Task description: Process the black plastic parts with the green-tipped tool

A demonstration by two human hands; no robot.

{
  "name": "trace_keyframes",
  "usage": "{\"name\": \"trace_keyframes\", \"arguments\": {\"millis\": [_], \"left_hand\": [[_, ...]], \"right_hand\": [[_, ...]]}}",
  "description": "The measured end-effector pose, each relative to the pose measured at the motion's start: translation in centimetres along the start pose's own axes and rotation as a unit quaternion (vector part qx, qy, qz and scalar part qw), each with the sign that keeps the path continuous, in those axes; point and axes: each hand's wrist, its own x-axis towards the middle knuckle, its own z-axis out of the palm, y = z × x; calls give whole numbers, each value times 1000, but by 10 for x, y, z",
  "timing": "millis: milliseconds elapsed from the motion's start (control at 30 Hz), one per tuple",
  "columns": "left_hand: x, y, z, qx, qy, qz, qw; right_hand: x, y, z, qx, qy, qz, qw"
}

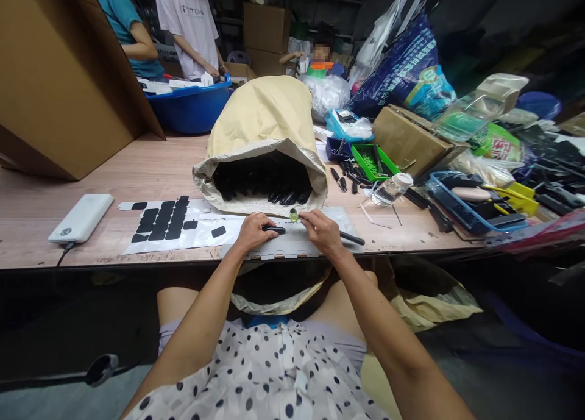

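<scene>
Both my hands work over a grey cardboard sheet (292, 247) at the table's front edge. My left hand (254, 231) is closed on a slim black piece (276, 230) that sticks out to the right. In my right hand (322, 230) is a small hammer, gripped near its yellow-green and black head (294, 215). Its black handle (351, 238) extends out behind the hand. Just beyond lies a cream woven sack (262, 112), its mouth towards me and many black pieces (287, 191) inside. To the left, black rounded stickers (159, 222) cover part of a white sheet (205, 237).
A white power bank (81, 217) with a cable is at left, near a tall cardboard box (59, 72). At right stand a clear bottle (390, 189), a green tray (372, 163) and a blue basket (475, 210). People are behind a blue basin (189, 109).
</scene>
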Motion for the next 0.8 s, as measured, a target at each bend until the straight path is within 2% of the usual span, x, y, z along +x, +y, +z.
{"name": "trace_keyframes", "arguments": {"millis": [100, 200, 333, 433, 533, 600, 633, 733, 800], "left_hand": [[0, -1, 1, 7, -1, -3, 1000], [2, -3, -1, 6, -8, 6, 1000], [-2, 4, -9, 2, -14, 25, 1000], [-20, 23, -8, -39, -28, 70, 996], [-52, 42, 11, -82, -135, 94, 983], [-70, 45, 33, -65, -220, 58, 972], [-76, 43, 45, -45, -245, 20, 968], [-81, 26, 75, 3, -257, -96, 962], [-76, 11, 88, 24, -244, -136, 960]], "right_hand": [[5, 25, 1, -15, -7, -19, 1000], [5, 40, 5, -16, -20, -26, 999], [4, 43, 10, -2, -32, -18, 999], [4, 40, 10, -4, -36, -13, 999], [4, 38, 10, -16, -36, -7, 999], [4, 37, 10, -19, -37, -4, 999], [4, 36, 10, -19, -37, -4, 999], [5, 35, 11, -18, -36, -2, 999], [5, 34, 12, -21, -35, 2, 999]]}}
